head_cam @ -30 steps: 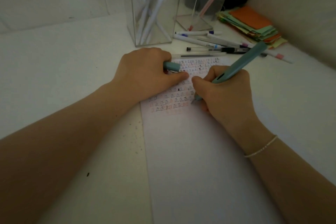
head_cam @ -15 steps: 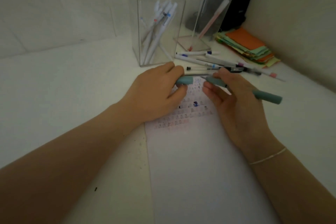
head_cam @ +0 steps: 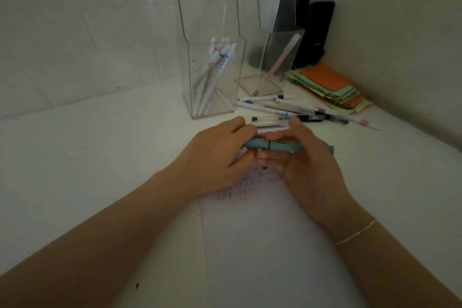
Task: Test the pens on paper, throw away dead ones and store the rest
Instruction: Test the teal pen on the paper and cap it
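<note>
— Where is the teal pen [head_cam: 287, 146] held?
— It is gripped level between the left hand [head_cam: 217, 157] and right hand [head_cam: 305, 165], above the paper [head_cam: 262, 245].
— And the cap [head_cam: 256, 144]?
— It is pinched by the left fingers.

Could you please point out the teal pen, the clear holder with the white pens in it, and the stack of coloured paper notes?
teal pen [head_cam: 287, 145]: head view, on its barrel between the hands.
clear holder [head_cam: 212, 110]: head view, low on its front wall.
stack of coloured paper notes [head_cam: 325, 77]: head view, on the orange top sheet.
</note>
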`<state>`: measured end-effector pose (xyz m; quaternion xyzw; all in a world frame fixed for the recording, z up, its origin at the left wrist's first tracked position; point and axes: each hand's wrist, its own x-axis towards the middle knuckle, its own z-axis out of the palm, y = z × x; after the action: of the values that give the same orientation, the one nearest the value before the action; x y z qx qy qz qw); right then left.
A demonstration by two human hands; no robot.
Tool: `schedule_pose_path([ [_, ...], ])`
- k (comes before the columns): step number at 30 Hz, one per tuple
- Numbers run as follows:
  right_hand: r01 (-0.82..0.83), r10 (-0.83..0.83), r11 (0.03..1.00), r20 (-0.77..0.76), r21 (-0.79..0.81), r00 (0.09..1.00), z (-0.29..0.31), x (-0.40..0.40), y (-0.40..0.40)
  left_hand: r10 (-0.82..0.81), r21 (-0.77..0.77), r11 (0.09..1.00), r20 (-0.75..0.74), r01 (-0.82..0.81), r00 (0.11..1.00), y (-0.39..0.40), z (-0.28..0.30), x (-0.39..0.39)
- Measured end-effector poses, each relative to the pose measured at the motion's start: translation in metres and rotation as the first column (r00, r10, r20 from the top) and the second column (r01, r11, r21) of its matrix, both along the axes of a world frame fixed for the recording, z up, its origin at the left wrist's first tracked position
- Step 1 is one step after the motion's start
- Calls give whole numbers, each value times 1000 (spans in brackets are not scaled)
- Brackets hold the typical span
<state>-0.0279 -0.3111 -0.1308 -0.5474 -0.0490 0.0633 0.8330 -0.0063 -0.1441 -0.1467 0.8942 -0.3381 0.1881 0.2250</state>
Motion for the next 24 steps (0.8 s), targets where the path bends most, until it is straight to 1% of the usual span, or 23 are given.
schedule_pose_path([
  [1,3,-3,1000,10,1,1000,0,0,1,-4,-18,1000,-12,3,1000,-2,1,-1],
  [2,33,-29,997,57,-65,998,-1,1,3,-7,-55,998,-36,5,999,-4,2,-2],
  [4,119,-76,968,196,-220,978,-1,-2,10,-8,-185,983,-130,-16,992,-10,6,-8],
  [6,177,-81,932,296,-316,952,2,-8,14,-33,-300,953,-222,-35,975,-15,9,-13],
  [7,194,-77,917,323,-348,943,5,-12,15,-51,-330,943,-247,-34,968,-18,11,-16],
  [10,161,5,859,323,-485,946,21,-22,7,-112,-437,899,-270,-18,956,-26,18,-25],
  [12,112,74,783,271,-612,960,39,-27,-8,-141,-540,841,-256,-20,956,-36,25,-32],
  [13,103,91,740,250,-665,964,48,-31,-19,-132,-561,828,-228,-20,965,-44,28,-35],
  [15,148,75,663,262,-734,962,66,-44,-46,-85,-524,851,-186,-25,979,-63,30,-38],
  [17,236,-21,636,289,-735,957,77,-62,-81,-37,-460,886,-199,-60,979,-87,29,-39],
  [19,335,-136,618,322,-711,937,82,-86,-120,-6,-359,931,-214,-73,977,-113,27,-44],
  [22,488,-336,580,354,-652,873,80,-131,-181,-50,-204,979,-149,18,988,-155,25,-58],
  [24,599,-500,523,351,-606,792,70,-165,-223,-97,-164,984,-130,75,987,-181,26,-68],
])
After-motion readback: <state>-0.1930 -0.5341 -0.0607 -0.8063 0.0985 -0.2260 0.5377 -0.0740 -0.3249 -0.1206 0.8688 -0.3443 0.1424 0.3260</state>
